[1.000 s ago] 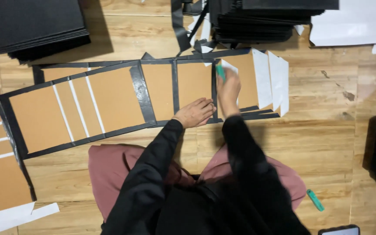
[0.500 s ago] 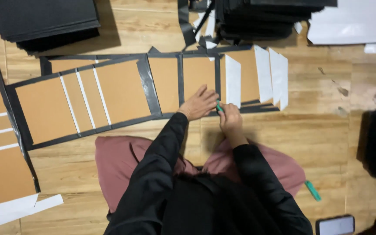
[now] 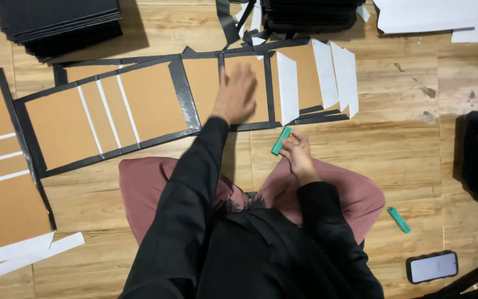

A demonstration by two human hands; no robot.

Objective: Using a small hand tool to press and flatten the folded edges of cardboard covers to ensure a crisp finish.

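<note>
While the left hand [image 3: 238,91] is lying flat and released, fingers spread and slightly blurred, on a brown cardboard panel [image 3: 247,88] of the black-edged cover sheet [image 3: 139,105] spread on the wooden floor [image 3: 405,144], the right hand [image 3: 297,155] is grasping one green scraper [image 3: 281,140] just below that sheet's lower edge. A second green scraper [image 3: 398,219] is lying on the floor beside the person's knee, one phone [image 3: 434,267] is resting near it, and two stacks of black sheets [image 3: 56,22] are sitting along the top.
</note>
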